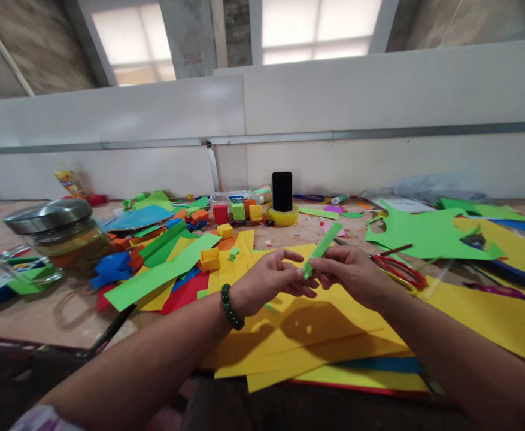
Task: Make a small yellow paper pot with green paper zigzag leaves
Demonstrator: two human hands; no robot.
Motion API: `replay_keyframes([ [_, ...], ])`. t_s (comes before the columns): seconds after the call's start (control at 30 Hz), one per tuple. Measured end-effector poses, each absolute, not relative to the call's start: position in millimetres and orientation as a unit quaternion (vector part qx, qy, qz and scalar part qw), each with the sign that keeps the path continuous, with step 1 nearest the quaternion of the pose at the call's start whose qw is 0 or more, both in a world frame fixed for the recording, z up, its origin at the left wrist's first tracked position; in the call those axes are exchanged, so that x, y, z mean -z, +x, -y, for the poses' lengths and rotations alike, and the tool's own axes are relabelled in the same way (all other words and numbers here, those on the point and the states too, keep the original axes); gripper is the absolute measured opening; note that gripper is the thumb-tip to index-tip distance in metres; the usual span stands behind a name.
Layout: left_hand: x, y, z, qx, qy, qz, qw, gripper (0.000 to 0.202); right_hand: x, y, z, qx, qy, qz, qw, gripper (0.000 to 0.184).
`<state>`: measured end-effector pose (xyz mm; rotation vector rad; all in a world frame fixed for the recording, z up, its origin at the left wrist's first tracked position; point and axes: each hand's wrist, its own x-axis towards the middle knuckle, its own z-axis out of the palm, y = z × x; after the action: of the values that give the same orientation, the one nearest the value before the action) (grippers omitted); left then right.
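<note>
A narrow light-green paper strip (325, 242) is held up in front of me, tilted up to the right. My right hand (349, 272) pinches it near its lower end between thumb and fingers. My left hand (273, 276), with a dark green bead bracelet (231, 308) at the wrist, has its fingers at the strip's lower tip; thumb and fingers close around that end. Below both hands lie overlapping yellow paper sheets (262, 353). To their left rest a small open yellow paper box (209, 259) and a long light-green paper strip (163, 272).
A glass jar with a metal lid (64, 239) stands at left. A phone (282, 191) is propped on a yellow tape roll (284, 215) at the back, near several small paper cubes (237, 211). Red-handled scissors (399, 269) and cut green paper (433, 230) lie at right.
</note>
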<state>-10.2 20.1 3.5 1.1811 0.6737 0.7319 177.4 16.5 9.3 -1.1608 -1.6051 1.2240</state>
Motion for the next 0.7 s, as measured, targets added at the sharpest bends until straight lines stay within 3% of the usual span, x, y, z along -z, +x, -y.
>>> replay_keyframes([
  [0.1, -3, -11, -22, -0.277, 0.509, -0.289, 0.762, 0.028, -7, 176, -19, -0.511, -0.462, 0.611, 0.389, 0.034],
  [0.23, -1, -13, -23, -0.206, 0.492, -0.283, 0.797, 0.023, -12, 172, -15, -0.44, -0.477, 0.656, 0.387, 0.037],
  [0.37, 2, -13, -24, -0.224, 0.481, -0.277, 0.801, 0.023, -13, 171, -13, -0.397, -0.484, 0.669, 0.401, 0.038],
  [0.5, 4, -11, -24, -0.324, 0.502, -0.297, 0.745, 0.031, -8, 174, -16, -0.415, -0.492, 0.657, 0.393, 0.038],
  [0.7, 1, -3, -17, -0.428, 0.614, -0.321, 0.58, 0.03, -8, 173, -15, -0.392, -0.459, 0.698, 0.384, 0.027],
])
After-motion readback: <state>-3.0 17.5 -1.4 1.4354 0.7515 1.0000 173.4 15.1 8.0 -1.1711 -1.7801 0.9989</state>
